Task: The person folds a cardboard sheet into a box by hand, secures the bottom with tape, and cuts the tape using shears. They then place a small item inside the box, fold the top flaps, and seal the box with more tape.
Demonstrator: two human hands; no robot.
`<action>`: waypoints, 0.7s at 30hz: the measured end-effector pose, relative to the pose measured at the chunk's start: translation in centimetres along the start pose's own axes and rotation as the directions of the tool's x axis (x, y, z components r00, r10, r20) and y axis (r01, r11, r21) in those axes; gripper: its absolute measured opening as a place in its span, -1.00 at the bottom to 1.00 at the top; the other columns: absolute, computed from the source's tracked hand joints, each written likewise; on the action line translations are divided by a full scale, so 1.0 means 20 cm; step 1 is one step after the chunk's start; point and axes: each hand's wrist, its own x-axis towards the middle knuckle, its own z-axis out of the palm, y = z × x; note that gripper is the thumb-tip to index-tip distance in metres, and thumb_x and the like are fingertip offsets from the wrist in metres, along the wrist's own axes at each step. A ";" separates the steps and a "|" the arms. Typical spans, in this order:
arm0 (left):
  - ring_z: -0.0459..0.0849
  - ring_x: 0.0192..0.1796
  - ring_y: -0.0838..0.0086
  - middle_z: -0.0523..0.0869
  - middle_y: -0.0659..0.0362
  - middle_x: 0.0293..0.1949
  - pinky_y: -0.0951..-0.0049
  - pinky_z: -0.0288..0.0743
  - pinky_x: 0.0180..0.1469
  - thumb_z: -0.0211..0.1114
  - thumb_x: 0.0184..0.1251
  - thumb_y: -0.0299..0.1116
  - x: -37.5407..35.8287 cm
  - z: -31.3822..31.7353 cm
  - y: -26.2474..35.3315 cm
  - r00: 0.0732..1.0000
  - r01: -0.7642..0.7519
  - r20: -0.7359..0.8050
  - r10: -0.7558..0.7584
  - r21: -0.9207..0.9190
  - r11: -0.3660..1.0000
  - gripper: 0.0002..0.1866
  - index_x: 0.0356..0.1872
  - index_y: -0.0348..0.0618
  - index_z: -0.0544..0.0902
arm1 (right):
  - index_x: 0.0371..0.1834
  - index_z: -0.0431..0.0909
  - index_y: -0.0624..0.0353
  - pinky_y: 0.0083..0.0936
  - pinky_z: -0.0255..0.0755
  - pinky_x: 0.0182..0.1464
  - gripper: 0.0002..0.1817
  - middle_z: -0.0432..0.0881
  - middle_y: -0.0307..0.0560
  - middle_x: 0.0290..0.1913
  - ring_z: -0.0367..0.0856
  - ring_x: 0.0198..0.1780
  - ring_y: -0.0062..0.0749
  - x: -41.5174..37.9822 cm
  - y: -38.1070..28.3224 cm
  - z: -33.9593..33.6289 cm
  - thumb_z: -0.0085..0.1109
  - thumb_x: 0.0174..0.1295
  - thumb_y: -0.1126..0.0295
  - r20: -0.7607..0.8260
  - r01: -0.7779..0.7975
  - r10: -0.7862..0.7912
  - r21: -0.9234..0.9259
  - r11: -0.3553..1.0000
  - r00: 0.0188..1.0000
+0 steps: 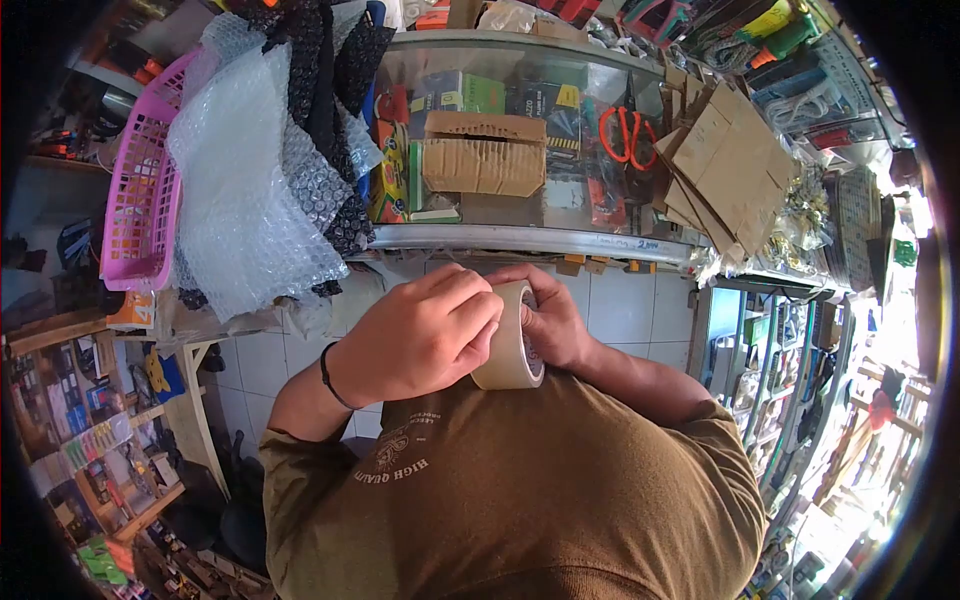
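Note:
My right hand [560,325] grips a wide roll of packing tape [508,345] held upright before my chest, the thumb inside its core and the fingers over the top. My left hand [425,330], with a dark band at the wrist, is closed, its curled fingers pressed against the roll's outer face. Those fingertips hide whether a loose tape end is pinched between them. Beyond both hands, a small brown cardboard box [485,165] lies on the glass counter. Orange-handled scissors [628,135] rest to its right.
Bubble wrap [235,200] hangs over the counter's left end, beside a pink basket [118,225]. Stacked cardboard pieces [735,150] overhang the metal counter edge [520,238] at right. Shelves of goods [95,440] stand at left, and a glass cabinet [740,350] at right.

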 end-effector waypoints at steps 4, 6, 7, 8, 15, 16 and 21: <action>0.54 -0.33 0.27 0.47 0.11 -0.41 0.34 0.47 -0.30 0.25 -0.10 -0.58 -0.01 0.05 0.02 0.994 0.044 -0.096 -0.045 -0.011 0.999 -0.80 -0.42 -0.21 0.42 | 0.03 0.45 0.26 -0.56 0.37 0.01 -0.49 0.56 -0.15 -0.08 0.47 -0.05 -0.57 -0.01 -0.01 0.00 0.25 0.16 0.11 0.000 -0.043 0.043 0.060 0.997 0.999; 0.54 -0.33 0.27 0.47 0.13 -0.43 0.33 0.47 -0.31 0.25 -0.09 -0.58 -0.02 0.06 0.03 0.979 0.131 -0.151 -0.137 -0.044 0.990 -0.80 -0.42 -0.19 0.42 | 0.03 0.44 0.26 -0.57 0.38 0.00 -0.50 0.56 -0.15 -0.08 0.47 -0.06 -0.57 -0.02 0.01 0.00 0.24 0.16 0.12 -0.001 -0.061 0.061 0.091 0.994 0.998; 0.54 -0.33 0.27 0.47 0.13 -0.43 0.33 0.47 -0.31 0.25 -0.09 -0.58 -0.02 0.06 0.04 0.979 0.131 -0.153 -0.136 -0.043 0.991 -0.80 -0.42 -0.19 0.42 | 0.04 0.44 0.26 -0.57 0.38 -0.01 -0.50 0.56 -0.15 -0.08 0.48 -0.06 -0.57 -0.02 0.02 0.00 0.24 0.17 0.12 -0.005 -0.078 0.080 0.125 0.989 0.997; 0.54 -0.34 0.26 0.46 0.14 -0.43 0.33 0.47 -0.31 0.24 -0.09 -0.58 -0.03 0.07 0.04 0.974 0.161 -0.150 -0.169 -0.063 0.985 -0.80 -0.42 -0.18 0.42 | 0.04 0.44 0.26 -0.57 0.38 -0.01 -0.50 0.56 -0.15 -0.08 0.48 -0.06 -0.57 -0.02 0.01 0.00 0.24 0.17 0.12 -0.004 -0.078 0.079 0.122 0.989 0.997; 0.58 -0.31 0.27 0.52 0.15 -0.36 0.36 0.50 -0.26 0.24 -0.04 -0.58 -0.01 0.03 0.04 0.980 0.073 -0.182 -0.086 -0.078 0.994 -0.80 -0.34 -0.17 0.49 | 0.03 0.44 0.28 -0.55 0.35 0.05 -0.54 0.55 -0.13 -0.05 0.45 -0.02 -0.55 -0.03 0.00 0.00 0.21 0.21 0.16 0.038 -0.066 0.063 0.091 0.994 0.997; 0.58 -0.31 0.27 0.52 0.15 -0.36 0.36 0.50 -0.26 0.24 -0.04 -0.58 -0.02 0.03 0.04 0.980 0.071 -0.182 -0.084 -0.076 0.995 -0.80 -0.34 -0.17 0.49 | 0.03 0.44 0.28 -0.54 0.35 0.07 -0.55 0.54 -0.13 -0.04 0.45 -0.01 -0.55 -0.03 0.00 0.01 0.21 0.21 0.17 0.041 -0.085 0.081 0.104 0.991 0.996; 0.59 -0.32 0.30 0.54 0.18 -0.33 0.37 0.51 -0.26 0.26 -0.07 -0.57 -0.04 0.03 0.04 0.988 0.040 -0.151 -0.040 -0.002 0.999 -0.84 -0.40 -0.17 0.52 | 0.03 0.44 0.28 -0.54 0.36 0.05 -0.54 0.55 -0.13 -0.05 0.46 -0.02 -0.55 -0.03 0.01 0.00 0.22 0.20 0.16 0.019 -0.091 0.090 0.081 0.993 0.996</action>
